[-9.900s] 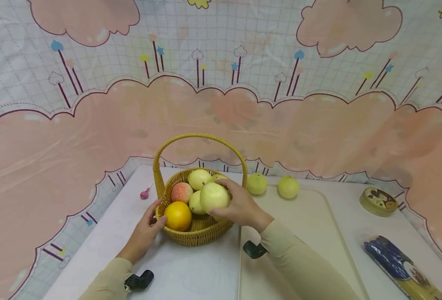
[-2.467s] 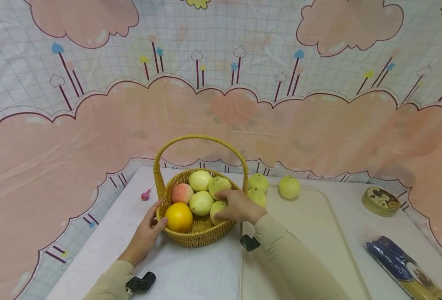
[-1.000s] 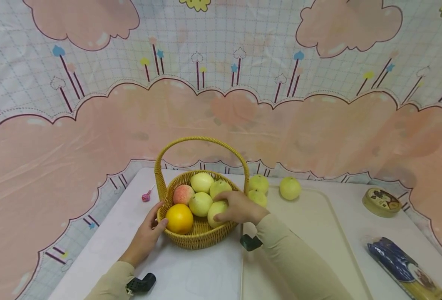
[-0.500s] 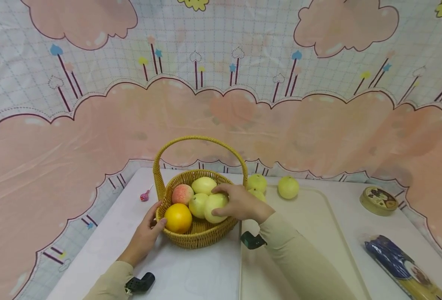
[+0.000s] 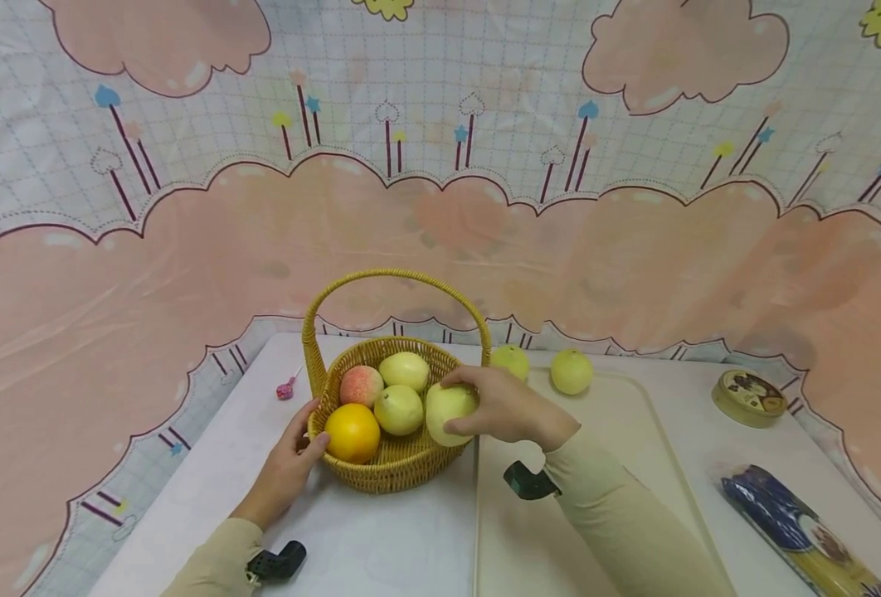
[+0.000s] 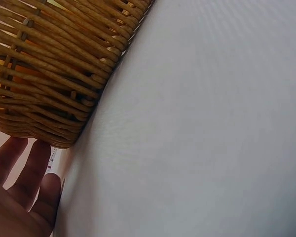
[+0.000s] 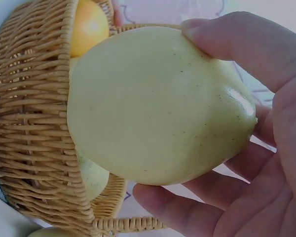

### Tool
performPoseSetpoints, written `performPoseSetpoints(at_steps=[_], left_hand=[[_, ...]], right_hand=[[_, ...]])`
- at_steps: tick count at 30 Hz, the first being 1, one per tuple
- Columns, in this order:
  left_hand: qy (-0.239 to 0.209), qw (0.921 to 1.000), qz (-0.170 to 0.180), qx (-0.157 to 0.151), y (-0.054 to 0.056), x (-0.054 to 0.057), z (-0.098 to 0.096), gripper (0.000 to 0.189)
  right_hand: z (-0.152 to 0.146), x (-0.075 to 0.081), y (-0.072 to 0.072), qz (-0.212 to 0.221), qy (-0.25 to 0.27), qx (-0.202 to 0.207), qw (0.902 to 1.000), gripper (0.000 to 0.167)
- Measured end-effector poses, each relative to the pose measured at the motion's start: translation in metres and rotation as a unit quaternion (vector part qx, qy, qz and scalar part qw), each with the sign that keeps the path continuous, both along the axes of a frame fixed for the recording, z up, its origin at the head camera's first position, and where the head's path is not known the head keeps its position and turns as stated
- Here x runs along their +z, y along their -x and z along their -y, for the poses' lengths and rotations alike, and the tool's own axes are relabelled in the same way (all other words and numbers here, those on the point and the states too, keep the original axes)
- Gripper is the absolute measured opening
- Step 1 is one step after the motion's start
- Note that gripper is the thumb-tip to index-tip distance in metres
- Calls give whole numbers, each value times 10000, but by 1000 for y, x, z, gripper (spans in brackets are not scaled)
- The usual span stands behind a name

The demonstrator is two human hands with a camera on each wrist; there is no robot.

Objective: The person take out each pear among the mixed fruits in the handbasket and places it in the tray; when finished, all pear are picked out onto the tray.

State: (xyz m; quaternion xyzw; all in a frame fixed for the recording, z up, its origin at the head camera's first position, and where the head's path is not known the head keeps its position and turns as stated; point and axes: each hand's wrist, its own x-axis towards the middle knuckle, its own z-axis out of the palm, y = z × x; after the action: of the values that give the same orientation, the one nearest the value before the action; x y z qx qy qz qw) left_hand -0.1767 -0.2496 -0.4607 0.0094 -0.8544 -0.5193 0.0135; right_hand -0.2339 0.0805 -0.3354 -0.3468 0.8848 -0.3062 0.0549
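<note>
A woven wicker basket (image 5: pixel 391 477) with a tall arched handle stands on the white table. My left hand (image 5: pixel 289 460) grips its left rim, thumb over the edge and fingers along the outside wall. My right hand (image 5: pixel 506 408) holds a pale green, speckled pear (image 7: pixel 158 106) at the basket's right rim, thumb on one side and fingers on the other. Inside the basket lie an orange (image 5: pixel 352 433), a reddish peach (image 5: pixel 362 385) and other pale green pears, one at the back (image 5: pixel 404 370) and one in the middle (image 5: pixel 399 410). The hand covers part of the right rim.
A cream tray (image 5: pixel 597 497) lies right of the basket. Pears (image 5: pixel 510 362) stand near its back edge, another pear (image 5: pixel 571 371) farther right. A round tin (image 5: pixel 750 398) and a blue-and-yellow packet (image 5: pixel 799 526) lie at the right, a pink lollipop (image 5: pixel 285 388) at the left.
My right hand has lifted the pear and carried it rightward to the rim. Since the oldest frame, another pear has appeared outside, right of the basket. My left hand stays on the rim.
</note>
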Motion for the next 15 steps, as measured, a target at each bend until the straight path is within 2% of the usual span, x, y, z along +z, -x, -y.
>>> performPoseSetpoints(at_steps=[7,15], left_hand=[[-70,10000,32,-5,0,1,0,67],[-100,9999,-19,-23,0,0,0,66]], right_hand=[[-3,-4,-2,137,293,89,9994,54],[-4,-21,-4,704,842,166,9938,59]])
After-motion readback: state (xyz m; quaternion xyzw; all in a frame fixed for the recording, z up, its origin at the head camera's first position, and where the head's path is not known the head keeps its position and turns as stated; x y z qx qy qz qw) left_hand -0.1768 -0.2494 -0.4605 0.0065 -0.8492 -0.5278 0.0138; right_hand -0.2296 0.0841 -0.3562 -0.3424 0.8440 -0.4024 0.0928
